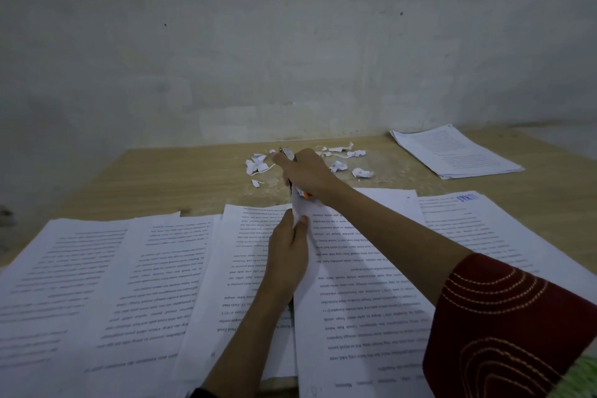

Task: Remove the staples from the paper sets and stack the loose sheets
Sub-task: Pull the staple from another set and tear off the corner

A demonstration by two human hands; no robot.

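At the far corner of the middle paper set (355, 268), the left hand (287, 252) pinches the lifted corner between thumb and fingers. The right hand (307, 171) is curled round an orange-handled tool (306, 194), apparently working at a staple that I cannot see. Next comes a steady, small pull, judging by the torn scraps (258, 166) beyond, and the freed sheets then belong on the stack (458, 155) at the table's (161, 178) far right.
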